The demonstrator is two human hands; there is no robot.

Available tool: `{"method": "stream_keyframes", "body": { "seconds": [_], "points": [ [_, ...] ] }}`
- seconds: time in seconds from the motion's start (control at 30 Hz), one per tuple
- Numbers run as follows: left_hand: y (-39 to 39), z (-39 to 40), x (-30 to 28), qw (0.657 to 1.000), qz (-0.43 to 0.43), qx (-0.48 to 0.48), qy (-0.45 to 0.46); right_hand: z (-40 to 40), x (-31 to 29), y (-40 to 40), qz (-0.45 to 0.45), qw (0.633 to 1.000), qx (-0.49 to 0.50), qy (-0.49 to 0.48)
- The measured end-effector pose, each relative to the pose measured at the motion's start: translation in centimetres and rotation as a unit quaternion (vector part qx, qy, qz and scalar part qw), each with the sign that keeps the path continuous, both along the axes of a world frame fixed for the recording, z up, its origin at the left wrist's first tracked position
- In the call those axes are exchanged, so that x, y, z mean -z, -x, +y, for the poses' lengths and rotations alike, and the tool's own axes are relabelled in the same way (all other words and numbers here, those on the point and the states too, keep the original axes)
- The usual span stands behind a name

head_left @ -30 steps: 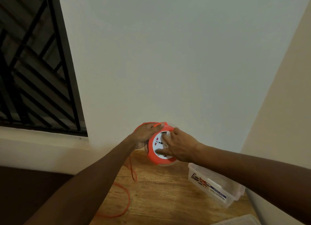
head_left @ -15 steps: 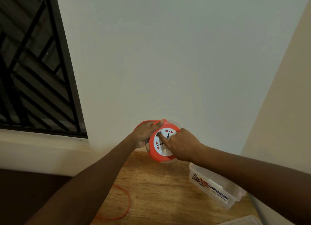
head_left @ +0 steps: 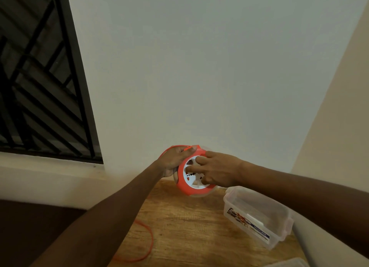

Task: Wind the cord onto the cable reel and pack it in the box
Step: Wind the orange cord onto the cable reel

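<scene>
Orange cable reel (head_left: 184,189) held tilted above the table — loose cord (head_left: 146,244) trailing, clear box (head_left: 257,216) open alongside.

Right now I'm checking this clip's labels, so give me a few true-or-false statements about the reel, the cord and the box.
1. The left hand grips the orange cable reel by its rim. True.
2. The reel already sits inside the clear plastic box. False: it is held in the air above the wooden table, and the box stands apart to its right.
3. A loop of orange cord lies loose on the table. True.
4. The right hand rests on the box. False: its fingers press on the reel's white face.
5. The box has its lid on. False: it is open on top.
</scene>
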State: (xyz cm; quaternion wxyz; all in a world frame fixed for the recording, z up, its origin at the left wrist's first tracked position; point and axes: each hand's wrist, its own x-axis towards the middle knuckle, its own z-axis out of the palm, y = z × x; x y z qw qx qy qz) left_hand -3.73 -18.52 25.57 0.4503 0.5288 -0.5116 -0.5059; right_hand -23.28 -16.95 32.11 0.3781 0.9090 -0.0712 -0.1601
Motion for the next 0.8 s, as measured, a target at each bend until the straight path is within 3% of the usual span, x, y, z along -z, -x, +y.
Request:
{"method": "stream_keyframes", "body": {
  "seconds": [0.17, 0.47, 0.8],
  "points": [
    [0.2, -0.3, 0.2, 1.000, -0.002, 0.001, 0.004, -0.1, -0.3, 0.0, -0.014, 1.000, -0.017, -0.011],
    [-0.7, -0.5, -0.1, 0.999, 0.028, 0.003, 0.019, -0.8, 0.2, 0.2, -0.004, 0.996, 0.029, 0.081],
    [-1.3, -0.4, 0.2, 1.000, 0.009, 0.021, 0.021, -0.9, -0.1, -0.2, -0.010, 0.997, 0.039, 0.069]
  ]
}}
